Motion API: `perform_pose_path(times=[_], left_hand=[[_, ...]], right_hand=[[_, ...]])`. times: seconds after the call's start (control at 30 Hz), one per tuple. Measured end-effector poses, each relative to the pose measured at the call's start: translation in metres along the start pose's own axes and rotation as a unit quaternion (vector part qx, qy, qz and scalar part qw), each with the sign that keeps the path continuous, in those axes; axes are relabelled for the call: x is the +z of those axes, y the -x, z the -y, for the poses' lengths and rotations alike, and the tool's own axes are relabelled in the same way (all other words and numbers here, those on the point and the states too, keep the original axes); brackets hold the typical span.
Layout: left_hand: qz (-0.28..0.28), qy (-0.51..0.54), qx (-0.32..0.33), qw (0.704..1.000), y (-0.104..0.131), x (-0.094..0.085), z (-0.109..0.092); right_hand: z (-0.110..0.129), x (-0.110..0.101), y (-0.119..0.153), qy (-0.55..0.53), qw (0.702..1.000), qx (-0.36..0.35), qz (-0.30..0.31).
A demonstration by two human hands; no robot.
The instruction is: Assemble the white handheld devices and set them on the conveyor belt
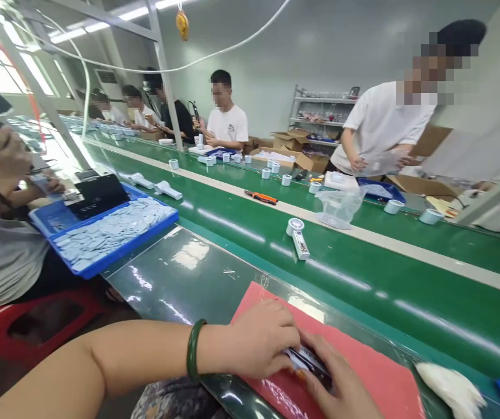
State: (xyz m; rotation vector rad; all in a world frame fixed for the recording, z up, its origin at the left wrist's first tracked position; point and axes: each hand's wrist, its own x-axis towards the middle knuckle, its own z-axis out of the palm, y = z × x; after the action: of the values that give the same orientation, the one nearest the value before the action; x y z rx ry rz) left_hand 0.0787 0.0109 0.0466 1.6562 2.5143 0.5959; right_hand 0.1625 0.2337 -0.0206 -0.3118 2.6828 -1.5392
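My left hand [267, 340], with a green bangle on its wrist, is closed over one end of a small dark and light-coloured part [304, 361]. From the right, my right hand [334, 372] grips the same part, fingers and thumb around it. Both hands are low over a red mat [376, 372] on the table edge, and they cover much of the part, so its full shape is hidden. Beyond them, a white handheld device with a round head [301, 244] lies on the green conveyor belt.
A blue tray [134, 253] of pale flat pieces is at the left, beside a seated person. Orange-handled pliers [262, 198], a clear plastic bag [339, 209] and white round parts are on the belt. A whitish cloth [450, 389] lies at the right. People work across the belt.
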Motion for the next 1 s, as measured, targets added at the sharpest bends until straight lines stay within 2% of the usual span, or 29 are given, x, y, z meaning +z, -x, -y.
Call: perform_pose_path(times=[0.1,0.23,0.37,0.47,0.63,0.7,0.8,0.87,1.0], left_hand=[[0.026,-0.039,-0.036,0.998,0.008,0.008,-0.014],[0.031,-0.043,-0.064,0.997,0.012,0.012,-0.025],[0.043,0.042,-0.06,0.996,0.005,0.002,-0.012],[0.071,0.074,-0.055,0.993,-0.004,-0.006,-0.001],[0.084,0.061,-0.058,0.993,-0.008,-0.014,0.001],[0.072,0.062,-0.043,0.995,-0.009,-0.015,0.004],[-0.006,0.055,-0.013,0.998,-0.01,-0.015,0.01],[-0.048,0.064,-0.007,0.997,-0.01,-0.014,0.012],[-0.042,0.076,-0.027,0.996,-0.011,-0.009,0.012]], right_hand=[[-0.001,0.003,0.009,0.077,0.996,-0.054,0.01],[0.027,0.013,0.02,0.138,0.986,-0.075,-0.063],[0.051,0.009,0.011,0.152,0.988,-0.024,-0.022],[0.054,0.001,0.003,0.123,0.992,0.0,0.005],[0.055,-0.003,-0.003,0.106,0.994,0.021,-0.008],[0.056,-0.004,-0.007,0.083,0.996,0.033,-0.007],[0.059,-0.003,-0.012,0.068,0.996,0.049,-0.035],[0.058,0.001,-0.013,0.116,0.99,0.043,-0.07],[0.045,0.014,-0.012,0.238,0.961,-0.047,-0.134]])
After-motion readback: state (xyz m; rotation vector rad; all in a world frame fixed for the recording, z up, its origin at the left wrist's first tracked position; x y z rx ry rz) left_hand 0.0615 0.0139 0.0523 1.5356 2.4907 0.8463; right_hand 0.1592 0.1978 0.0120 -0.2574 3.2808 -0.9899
